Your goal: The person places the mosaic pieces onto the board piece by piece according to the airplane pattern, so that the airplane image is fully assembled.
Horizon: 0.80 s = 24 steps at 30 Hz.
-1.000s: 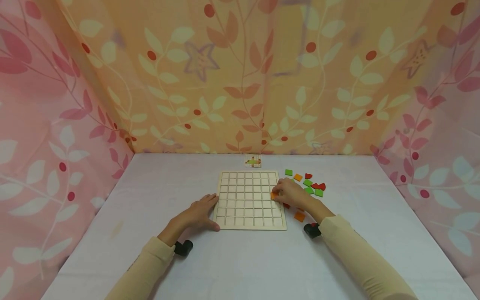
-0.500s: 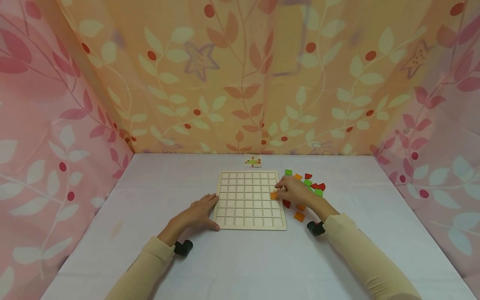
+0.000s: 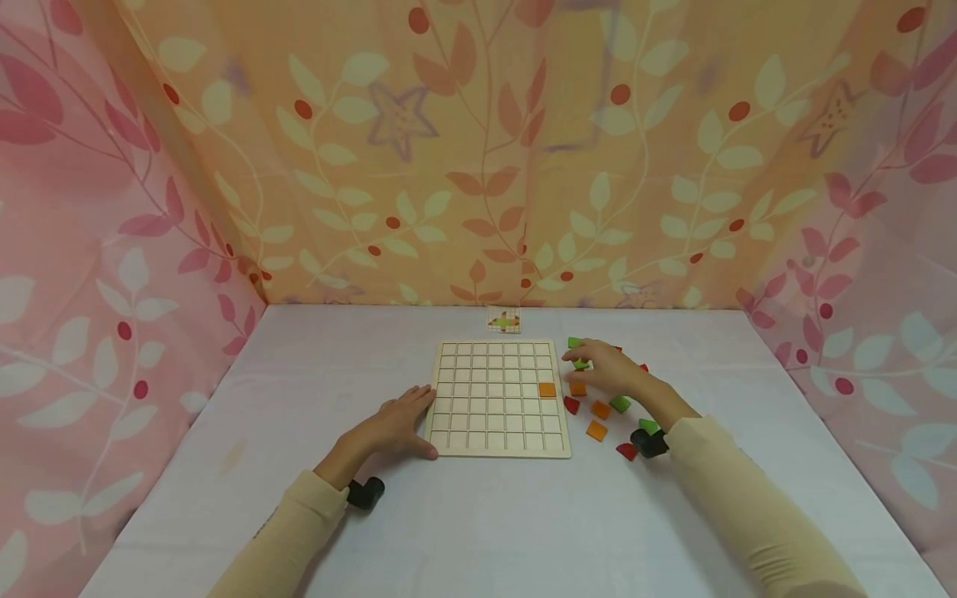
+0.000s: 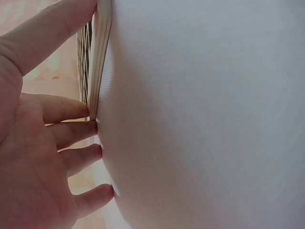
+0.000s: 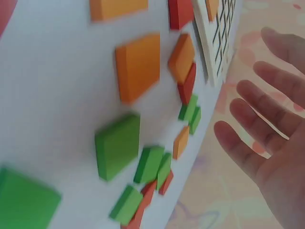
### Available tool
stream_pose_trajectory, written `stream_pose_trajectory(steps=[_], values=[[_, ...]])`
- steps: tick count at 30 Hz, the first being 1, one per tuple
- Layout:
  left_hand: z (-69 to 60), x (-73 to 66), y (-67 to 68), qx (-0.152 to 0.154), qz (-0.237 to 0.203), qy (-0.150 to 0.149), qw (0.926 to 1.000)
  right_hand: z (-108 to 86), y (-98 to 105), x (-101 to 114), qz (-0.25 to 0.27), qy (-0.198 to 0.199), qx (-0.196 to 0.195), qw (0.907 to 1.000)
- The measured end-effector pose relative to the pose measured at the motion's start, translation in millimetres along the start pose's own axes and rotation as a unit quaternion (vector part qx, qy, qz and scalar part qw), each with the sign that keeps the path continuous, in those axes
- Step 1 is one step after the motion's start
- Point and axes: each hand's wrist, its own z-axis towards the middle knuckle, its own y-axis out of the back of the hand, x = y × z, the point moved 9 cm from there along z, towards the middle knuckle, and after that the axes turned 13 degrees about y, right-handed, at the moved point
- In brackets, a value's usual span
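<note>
A pale wooden grid board (image 3: 488,421) lies flat on the white table. One orange square tile (image 3: 547,389) sits in a cell at its right side. My left hand (image 3: 396,422) rests at the board's left edge, thumb and fingertips touching it or the cloth beside it. Just right of the board, my right hand (image 3: 611,370) hovers over scattered tiles with fingers spread and nothing held. Below that hand lie an orange tile (image 3: 601,409) and a red piece (image 3: 571,405). In the right wrist view, a green tile (image 5: 118,145) lies among several others, apart from the fingers.
A small picture card (image 3: 504,320) with a coloured grid pattern lies behind the board. Nearer the front are another orange tile (image 3: 596,430) and a red piece (image 3: 626,451) beside the right wrist's black camera (image 3: 649,443). Patterned curtains (image 3: 478,166) enclose the table's back and sides.
My right hand has let go of the orange square tile, leaving it on the board, and has moved right over the loose pieces, its fingers spreading. The left hand stays put.
</note>
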Motion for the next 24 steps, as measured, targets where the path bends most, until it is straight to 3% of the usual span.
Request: stream_pose_trajectory(steps=[15,24], values=[[1.2,-0.2,0.1,0.000,0.010,0.006,0.9999,-29.3,43,-42,-0.009,-0.035,-0.034,0.9988],[1.4,0.7,-1.1,0.001,0.004,0.005,1.0000,-36.8,39,-58,0.002,-0.035,-0.043,0.9985]])
